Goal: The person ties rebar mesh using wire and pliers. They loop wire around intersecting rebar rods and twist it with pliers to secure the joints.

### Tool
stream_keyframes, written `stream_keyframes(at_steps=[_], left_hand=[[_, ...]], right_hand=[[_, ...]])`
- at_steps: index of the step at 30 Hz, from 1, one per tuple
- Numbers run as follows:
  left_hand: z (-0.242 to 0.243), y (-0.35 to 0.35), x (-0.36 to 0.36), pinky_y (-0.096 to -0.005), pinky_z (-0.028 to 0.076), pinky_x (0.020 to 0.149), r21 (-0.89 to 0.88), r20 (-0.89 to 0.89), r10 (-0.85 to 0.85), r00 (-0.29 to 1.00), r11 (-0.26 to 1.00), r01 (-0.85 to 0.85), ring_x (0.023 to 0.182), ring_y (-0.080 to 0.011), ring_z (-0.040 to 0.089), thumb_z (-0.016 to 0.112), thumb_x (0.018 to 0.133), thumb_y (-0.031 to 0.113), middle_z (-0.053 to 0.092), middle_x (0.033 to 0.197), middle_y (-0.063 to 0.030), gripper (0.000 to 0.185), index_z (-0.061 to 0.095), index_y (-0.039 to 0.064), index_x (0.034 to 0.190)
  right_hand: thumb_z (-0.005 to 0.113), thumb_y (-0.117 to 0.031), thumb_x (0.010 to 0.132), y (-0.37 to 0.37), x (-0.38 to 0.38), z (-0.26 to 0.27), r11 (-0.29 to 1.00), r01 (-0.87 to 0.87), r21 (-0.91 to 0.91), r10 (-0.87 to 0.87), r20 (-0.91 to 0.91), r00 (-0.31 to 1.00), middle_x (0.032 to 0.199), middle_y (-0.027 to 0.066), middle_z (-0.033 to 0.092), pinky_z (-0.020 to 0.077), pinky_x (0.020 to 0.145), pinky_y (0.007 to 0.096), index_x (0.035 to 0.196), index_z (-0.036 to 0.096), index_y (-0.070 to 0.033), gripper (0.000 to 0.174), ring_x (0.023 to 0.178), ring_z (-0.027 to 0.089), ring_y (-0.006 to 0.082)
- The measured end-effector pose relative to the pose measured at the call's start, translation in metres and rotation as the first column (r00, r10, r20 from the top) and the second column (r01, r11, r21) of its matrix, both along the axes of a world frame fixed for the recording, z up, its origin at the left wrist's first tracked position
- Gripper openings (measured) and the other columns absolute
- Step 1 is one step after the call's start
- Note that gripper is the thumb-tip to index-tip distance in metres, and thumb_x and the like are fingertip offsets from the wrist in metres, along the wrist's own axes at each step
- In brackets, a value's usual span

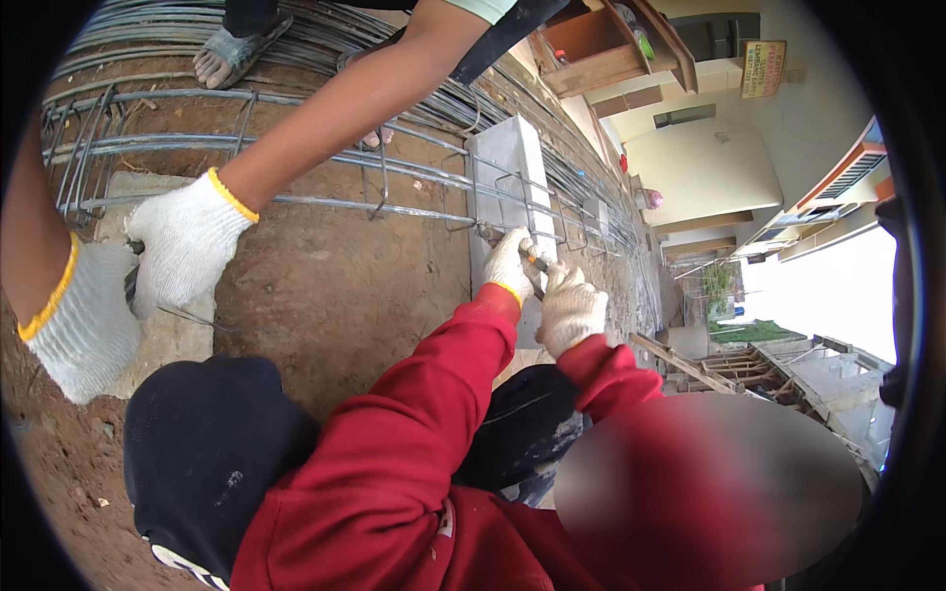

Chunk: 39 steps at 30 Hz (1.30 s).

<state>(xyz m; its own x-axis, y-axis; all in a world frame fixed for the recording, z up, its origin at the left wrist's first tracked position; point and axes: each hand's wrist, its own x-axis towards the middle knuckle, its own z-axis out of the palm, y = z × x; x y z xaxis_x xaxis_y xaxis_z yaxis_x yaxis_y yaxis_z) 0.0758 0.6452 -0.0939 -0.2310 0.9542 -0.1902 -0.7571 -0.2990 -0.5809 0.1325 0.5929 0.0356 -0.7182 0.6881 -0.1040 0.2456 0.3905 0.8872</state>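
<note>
My left hand (508, 264), in a white knit glove, is closed at the lower bar of a rebar cage (414, 210). Beside it my right hand (573, 309), also gloved, grips a hand tool (533, 260) with a dark handle and an orange mark. The tool spans the gap between my two hands; its working end is hidden by the gloves. Directly behind them stands a pale concrete block (510, 159), with the cage bars running across it. Red sleeves (436, 406) cover my arms, and a dark trouser knee (532, 414) shows between them.
A co-worker's gloved hands (188, 244) work at the cage's left end, above a concrete slab (196, 332). Bundled steel bars (148, 29) lie behind, near the co-worker's sandalled foot (236, 55). A wooden cabinet (584, 48) and scaffolding (746, 366) stand farther off. Part of the lower right is blurred.
</note>
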Motion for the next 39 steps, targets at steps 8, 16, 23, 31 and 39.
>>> stream_keyframes(at_steps=[8,16,23,31,39], left_hand=[[0.001,0.003,-0.001,-0.0371,0.051,0.062,-0.107,-0.104,0.040,0.994,0.993,-0.051,0.063,-0.0188,0.057,0.072,0.086,0.023,0.056,0.066,-0.0019,0.020,0.059,0.009,0.080],[0.007,-0.006,-0.004,-0.0384,0.054,0.061,-0.142,-0.117,0.037,0.992,0.988,-0.054,0.059,-0.0185,0.056,0.070,0.086,0.016,0.054,0.068,-0.0009,0.014,0.058,0.009,0.081],[0.022,0.003,-0.016,-0.0450,0.053,0.068,-0.100,0.044,-0.096,0.994,0.990,0.100,0.063,-0.0204,0.055,0.068,0.091,0.026,0.054,0.067,-0.0030,0.023,0.054,0.013,0.078],[-0.001,-0.035,-0.012,-0.0340,0.051,0.064,-0.069,-0.295,-0.089,0.951,0.995,0.072,0.067,-0.0168,0.058,0.074,0.087,0.027,0.059,0.075,-0.0019,0.021,0.060,0.012,0.086],[0.021,-0.007,-0.011,-0.0415,0.052,0.067,-0.279,-0.093,-0.100,0.991,0.958,0.070,0.066,-0.0193,0.054,0.070,0.089,0.032,0.054,0.075,-0.0028,0.024,0.058,0.011,0.088]], right_hand=[[0.075,-0.021,0.078,0.066,0.021,-0.014,0.890,0.109,-0.442,-0.171,-0.102,0.980,0.091,0.0156,0.067,0.0501,0.059,0.0385,0.116,0.059,-0.008,0.043,0.078,0.068,0.0258],[0.082,-0.026,0.073,0.030,-0.016,0.031,0.423,0.506,-0.752,-0.775,-0.011,0.632,0.076,0.0127,0.069,0.0558,0.060,0.0404,0.093,0.070,-0.004,0.032,0.065,0.067,0.0254],[0.066,-0.025,0.083,0.033,-0.003,-0.014,0.981,0.100,-0.164,-0.140,-0.258,0.956,0.109,0.0197,0.065,0.0492,0.073,0.0465,0.127,0.050,-0.009,0.049,0.091,0.066,0.0352],[0.081,-0.027,0.077,0.033,-0.002,0.012,-0.227,0.219,-0.949,-0.922,0.282,0.265,0.084,0.0127,0.068,0.0536,0.062,0.0387,0.103,0.065,-0.003,0.039,0.073,0.068,0.0236],[0.078,-0.035,0.074,0.010,0.011,-0.011,0.989,0.075,-0.128,-0.104,-0.244,0.964,0.116,0.0209,0.064,0.0536,0.075,0.0452,0.134,0.045,-0.007,0.075,0.094,0.067,0.0347]])
